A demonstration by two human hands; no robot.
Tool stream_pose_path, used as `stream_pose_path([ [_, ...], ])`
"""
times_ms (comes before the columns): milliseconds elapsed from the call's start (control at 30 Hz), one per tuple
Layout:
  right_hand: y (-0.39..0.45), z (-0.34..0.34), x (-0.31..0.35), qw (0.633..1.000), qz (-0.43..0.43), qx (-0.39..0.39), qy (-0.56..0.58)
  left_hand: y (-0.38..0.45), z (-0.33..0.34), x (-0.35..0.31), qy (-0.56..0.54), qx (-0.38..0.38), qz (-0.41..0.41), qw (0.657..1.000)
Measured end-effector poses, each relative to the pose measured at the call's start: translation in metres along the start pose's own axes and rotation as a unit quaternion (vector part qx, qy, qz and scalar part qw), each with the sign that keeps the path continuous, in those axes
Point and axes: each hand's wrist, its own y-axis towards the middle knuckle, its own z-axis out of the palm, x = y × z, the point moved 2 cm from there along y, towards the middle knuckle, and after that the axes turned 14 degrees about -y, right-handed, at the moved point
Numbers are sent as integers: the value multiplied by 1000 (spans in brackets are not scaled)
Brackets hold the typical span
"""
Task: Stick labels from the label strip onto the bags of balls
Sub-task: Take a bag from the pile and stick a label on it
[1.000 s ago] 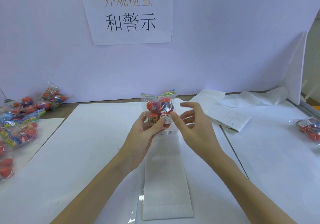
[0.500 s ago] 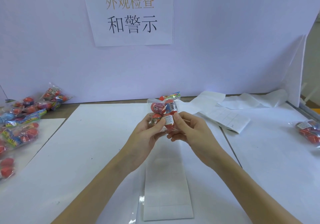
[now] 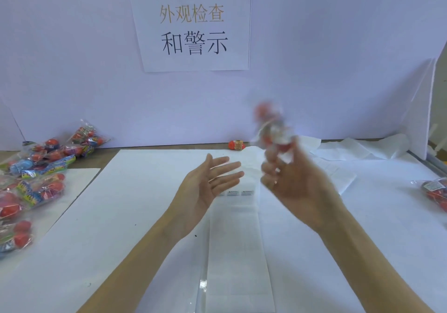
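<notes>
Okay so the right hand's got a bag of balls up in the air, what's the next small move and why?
Probably carry the bag rightward and set it down by the bag with a label at the table's right edge. The right hand alone grips it, blurred with motion, while the left hand is open and empty over the label strip, free to reach the pile.

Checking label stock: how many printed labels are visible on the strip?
3 labels, in one row across the label strip beside the left hand; more may hide behind it.
</notes>
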Motion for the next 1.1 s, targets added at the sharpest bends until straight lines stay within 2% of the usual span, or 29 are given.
stream_pose_path([
  [67,-6,2,17,975,-64,164,136,1,-5,-8,-2,-24,22,999],
  [100,-8,4,21,961,-66,217,155,1,-8,-10,14,-41,36,998],
  [133,-8,4,20,959,-53,234,149,1,-10,-12,34,-60,50,996],
  [200,-8,2,9,974,-13,211,85,-1,-13,-13,83,-106,73,988],
  [267,-7,-2,-7,987,28,154,20,-2,-16,-12,144,-148,92,974],
  [367,-3,-3,-29,991,76,105,-24,-4,-19,-17,227,-189,138,945],
  [500,1,2,-45,987,124,80,-62,2,-43,-37,311,-287,214,880],
  [567,4,4,-48,988,131,59,-64,10,-66,-57,375,-353,233,825],
  [633,6,6,-50,987,137,41,-68,20,-92,-86,481,-390,218,754],
  [667,6,8,-52,987,139,36,-73,25,-105,-102,546,-403,197,708],
  [800,9,14,-62,981,158,38,-104,36,-161,-170,768,-412,84,483],
  [833,11,15,-65,980,165,37,-109,38,-175,-185,792,-410,54,450],
  [867,12,16,-68,978,171,34,-112,39,-189,-198,802,-412,25,432],
  [933,18,16,-73,975,183,31,-119,42,-216,-217,796,-427,-26,429],
  [1033,24,14,-79,971,189,33,-140,45,-254,-228,746,-461,-50,478],
  [1100,26,13,-81,969,187,43,-158,46,-272,-225,736,-460,-47,495],
])
